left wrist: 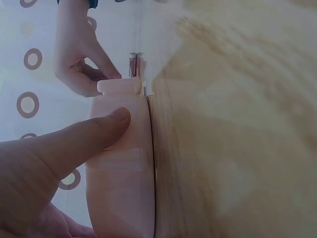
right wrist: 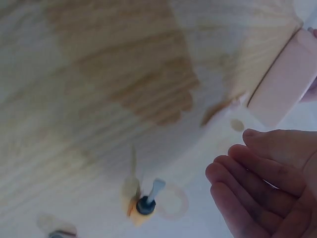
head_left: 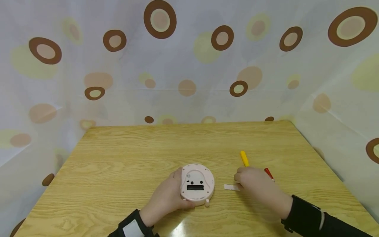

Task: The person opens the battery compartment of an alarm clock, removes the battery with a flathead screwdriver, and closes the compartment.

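A round pale-pink clock (head_left: pixel 196 194) lies with its back up on the table, its battery slot uncovered and a black battery (head_left: pixel 195 187) inside. My left hand (head_left: pixel 167 194) grips its left side; in the left wrist view the thumb (left wrist: pixel 111 129) presses on the rim beside a small foot (left wrist: pixel 119 86). My right hand (head_left: pixel 256 181) is to the right of the clock, fingertips right at a small pale flat strip (head_left: pixel 231 187) on the table. In the right wrist view its fingers are loosely bent, with nothing between them.
A yellow-handled screwdriver (head_left: pixel 244 158) lies just beyond my right hand, its flat metal tip (right wrist: pixel 156 187) showing in the right wrist view. A slim red item (head_left: pixel 268 173) lies behind the right hand, partly hidden. A dotted curtain (head_left: pixel 189 59) hangs around the wooden table (head_left: pixel 124 154).
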A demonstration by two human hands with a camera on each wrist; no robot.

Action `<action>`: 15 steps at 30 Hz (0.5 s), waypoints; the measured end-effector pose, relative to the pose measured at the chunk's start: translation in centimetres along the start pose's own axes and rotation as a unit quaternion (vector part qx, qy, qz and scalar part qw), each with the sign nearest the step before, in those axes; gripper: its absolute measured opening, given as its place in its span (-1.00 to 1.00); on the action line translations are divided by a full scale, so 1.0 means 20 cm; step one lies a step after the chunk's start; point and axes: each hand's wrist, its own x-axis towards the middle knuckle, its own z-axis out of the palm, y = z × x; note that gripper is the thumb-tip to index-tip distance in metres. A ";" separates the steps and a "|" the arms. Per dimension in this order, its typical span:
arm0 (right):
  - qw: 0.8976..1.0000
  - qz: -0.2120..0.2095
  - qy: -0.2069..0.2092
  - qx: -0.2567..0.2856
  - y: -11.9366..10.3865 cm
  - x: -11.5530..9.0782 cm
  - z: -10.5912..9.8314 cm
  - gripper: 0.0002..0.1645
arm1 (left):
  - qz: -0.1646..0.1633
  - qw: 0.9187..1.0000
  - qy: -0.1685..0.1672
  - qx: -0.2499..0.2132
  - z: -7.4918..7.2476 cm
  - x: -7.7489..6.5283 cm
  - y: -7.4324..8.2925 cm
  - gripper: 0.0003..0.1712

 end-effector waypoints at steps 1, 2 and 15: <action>1.000 -0.003 -0.005 0.009 -0.01 0.00 0.01 -0.72 | 0.002 1.000 0.001 0.001 0.00 0.00 0.00 0.44; 1.000 -0.005 -0.009 0.015 -0.01 0.00 0.02 -0.74 | 0.004 1.000 0.001 0.001 0.00 0.00 0.00 0.44; 0.999 0.010 -0.038 0.023 -0.06 0.02 0.06 -0.78 | 0.001 1.000 0.002 0.007 0.00 0.00 0.00 0.44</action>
